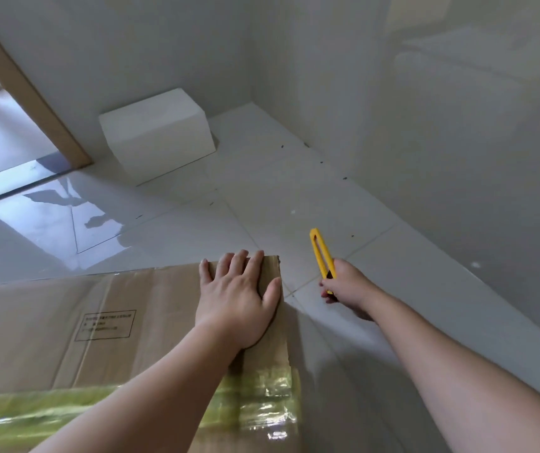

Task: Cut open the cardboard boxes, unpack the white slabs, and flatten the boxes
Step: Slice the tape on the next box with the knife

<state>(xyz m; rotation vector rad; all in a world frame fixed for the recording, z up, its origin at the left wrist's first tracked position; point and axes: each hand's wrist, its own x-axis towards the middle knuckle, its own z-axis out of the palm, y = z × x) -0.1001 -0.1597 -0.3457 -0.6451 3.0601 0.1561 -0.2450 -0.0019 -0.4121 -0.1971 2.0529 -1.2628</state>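
Cardboard box [99,322] at lower left is being pinned under the flat left hand [239,299]; the right hand [347,286] is gripping the yellow knife [322,256], likely needing its blade brought to the tape [255,400].

Setting: bare indoor room, apparently an unfurnished or newly finished home interior. Evidence: glossy white tiled floor [197,223] with visible grout lines and small dark specks; plain pale walls [425,93] meeting in a corner; wood-toned door frame [30,93] opening onto another tiled, sunlit space; no furniture in view.
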